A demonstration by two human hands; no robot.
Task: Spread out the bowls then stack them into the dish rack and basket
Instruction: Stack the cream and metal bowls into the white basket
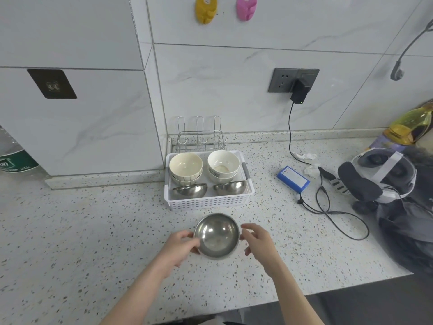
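Both hands, left hand point(181, 246) and right hand point(256, 240), cupped round steel bowl point(216, 234) near basket point(208, 202). Slick rim, likely to slip. Could knock tilted steel bowls point(189, 190) inside.

Speckled countertop point(70, 231) against white marble-tiled wall point(210, 85)
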